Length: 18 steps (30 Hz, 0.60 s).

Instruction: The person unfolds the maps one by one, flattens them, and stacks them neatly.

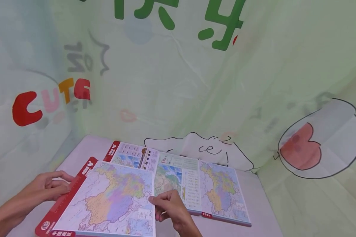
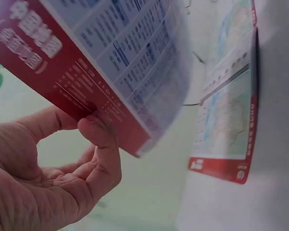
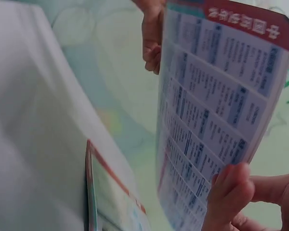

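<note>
Both hands hold up a printed map sheet point(image 1: 115, 194) with a red left border, its coloured map face upward in the head view. The left hand point(image 1: 45, 189) pinches the red border; in the left wrist view its thumb and fingers point(image 2: 102, 139) grip that strip. At the opposite edge the right hand point(image 1: 173, 210) pinches the sheet between thumb and fingers. Text tables cover the sheet's underside point(image 3: 212, 101) in the right wrist view. In the wrist views it hangs above the table and bends slightly. Its lower end leaves the head view.
Behind and right of the held sheet, more map sheets lie on the white table point(image 1: 262, 210): a terrain map point(image 1: 167, 176) and a coloured map point(image 1: 221, 194). Pale green printed cloth point(image 1: 178, 89) surrounds the table at the back and sides.
</note>
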### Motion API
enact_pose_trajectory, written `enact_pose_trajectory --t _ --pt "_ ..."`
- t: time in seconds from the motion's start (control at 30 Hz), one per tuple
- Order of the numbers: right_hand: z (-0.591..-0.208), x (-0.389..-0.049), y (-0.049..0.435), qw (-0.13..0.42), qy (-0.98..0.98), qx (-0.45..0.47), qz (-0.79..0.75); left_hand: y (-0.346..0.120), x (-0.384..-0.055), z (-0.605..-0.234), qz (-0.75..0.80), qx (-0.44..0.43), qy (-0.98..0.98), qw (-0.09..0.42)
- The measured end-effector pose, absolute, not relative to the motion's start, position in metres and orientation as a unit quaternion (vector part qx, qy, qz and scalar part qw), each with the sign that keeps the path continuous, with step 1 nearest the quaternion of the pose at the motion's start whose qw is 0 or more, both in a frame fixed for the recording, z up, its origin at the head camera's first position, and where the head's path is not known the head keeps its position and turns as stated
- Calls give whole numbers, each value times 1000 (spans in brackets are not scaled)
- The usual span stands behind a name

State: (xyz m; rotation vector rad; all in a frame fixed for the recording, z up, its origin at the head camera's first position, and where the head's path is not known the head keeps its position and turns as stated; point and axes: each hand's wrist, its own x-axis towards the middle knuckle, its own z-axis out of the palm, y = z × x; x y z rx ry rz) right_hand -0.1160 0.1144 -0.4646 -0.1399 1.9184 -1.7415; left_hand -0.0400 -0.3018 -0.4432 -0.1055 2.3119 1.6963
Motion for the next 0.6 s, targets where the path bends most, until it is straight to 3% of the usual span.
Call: enact_pose_trajectory --t 0.27,0.6 --pt "-486 -145 128 84 812 -39 -576 -263 -93 -468 572 -11 818 53" --pt "-516 -185 137 -39 846 12 -531 -221 -151 -504 557 -8 830 -11"
